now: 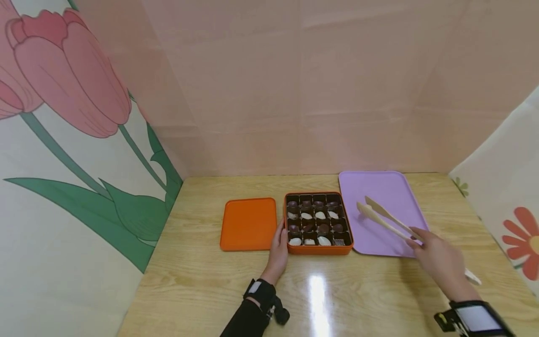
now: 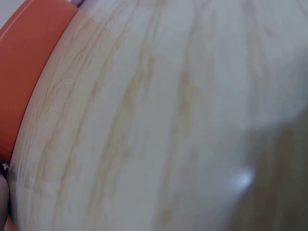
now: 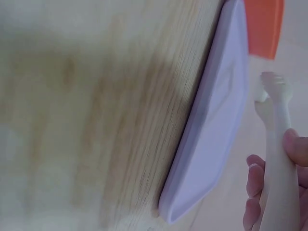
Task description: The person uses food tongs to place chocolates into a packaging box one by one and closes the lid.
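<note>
An orange box [image 1: 320,250] of chocolates [image 1: 323,229] stands in the middle of the table in the head view. Dark and white pieces sit in its black compartments. My left hand [image 1: 278,252] rests along the box's left side, its fingers looking straight; the left wrist view hardly shows it. With my right hand [image 1: 440,257] I grip pale tongs [image 3: 280,178], their tips raised above the purple tray [image 1: 385,185]. The two arms of the tongs stand slightly apart. Whether anything lies between their tips I cannot tell.
The flat orange lid [image 1: 248,224] lies to the left of the box. A wooden table [image 1: 202,290] carries everything, with a pinkish cloth [image 1: 303,93] behind it and flower-printed cloths [image 1: 63,196] at both sides.
</note>
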Demonstrator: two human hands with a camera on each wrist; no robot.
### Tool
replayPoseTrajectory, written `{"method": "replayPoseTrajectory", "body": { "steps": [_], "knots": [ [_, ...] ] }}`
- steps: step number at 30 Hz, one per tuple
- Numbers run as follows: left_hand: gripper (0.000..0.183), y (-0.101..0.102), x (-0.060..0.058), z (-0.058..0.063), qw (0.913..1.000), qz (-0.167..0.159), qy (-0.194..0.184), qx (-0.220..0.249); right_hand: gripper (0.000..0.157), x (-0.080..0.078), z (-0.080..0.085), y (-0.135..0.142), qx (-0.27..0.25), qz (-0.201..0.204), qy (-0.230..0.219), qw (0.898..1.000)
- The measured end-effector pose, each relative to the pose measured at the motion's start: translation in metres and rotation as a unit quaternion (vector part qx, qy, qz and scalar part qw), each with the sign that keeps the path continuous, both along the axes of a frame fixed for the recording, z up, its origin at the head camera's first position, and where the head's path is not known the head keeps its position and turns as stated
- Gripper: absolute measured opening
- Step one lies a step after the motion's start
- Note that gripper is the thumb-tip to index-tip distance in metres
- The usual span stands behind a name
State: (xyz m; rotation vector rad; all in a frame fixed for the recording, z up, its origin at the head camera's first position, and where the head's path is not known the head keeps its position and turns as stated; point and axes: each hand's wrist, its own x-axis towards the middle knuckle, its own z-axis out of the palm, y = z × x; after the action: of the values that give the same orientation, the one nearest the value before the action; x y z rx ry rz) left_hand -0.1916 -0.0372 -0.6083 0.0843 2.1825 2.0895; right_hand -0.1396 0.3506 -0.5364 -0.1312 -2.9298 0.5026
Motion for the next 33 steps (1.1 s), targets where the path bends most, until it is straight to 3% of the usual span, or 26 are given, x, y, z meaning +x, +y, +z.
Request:
{"method": "replayPoseTrajectory", "body": {
  "steps": [6, 10, 17, 33],
  "knots": [
    [0.052, -0.003, 0.004, 0.017, 0.9999, -0.003, -0.011, 0.004, 0.047, 0.032, 0.017, -0.029, -0.037, 0.043, 0.015, 0.998],
    [0.053, -0.003, 0.002, 0.010, 1.0000, 0.002, -0.009, -0.001, 0.041, 0.045, 0.021, -0.044, -0.029, 0.092, 0.044, 0.994],
    [0.056, -0.001, -0.003, -0.006, 1.0000, 0.006, -0.003, 0.001, 0.040, 0.045, 0.022, -0.055, 0.022, 0.119, 0.052, 0.991],
    [0.056, 0.000, -0.002, -0.004, 1.0000, 0.004, -0.002, 0.001, 0.044, 0.047, 0.020, -0.056, 0.024, 0.125, 0.072, 0.989]
  ]
}}
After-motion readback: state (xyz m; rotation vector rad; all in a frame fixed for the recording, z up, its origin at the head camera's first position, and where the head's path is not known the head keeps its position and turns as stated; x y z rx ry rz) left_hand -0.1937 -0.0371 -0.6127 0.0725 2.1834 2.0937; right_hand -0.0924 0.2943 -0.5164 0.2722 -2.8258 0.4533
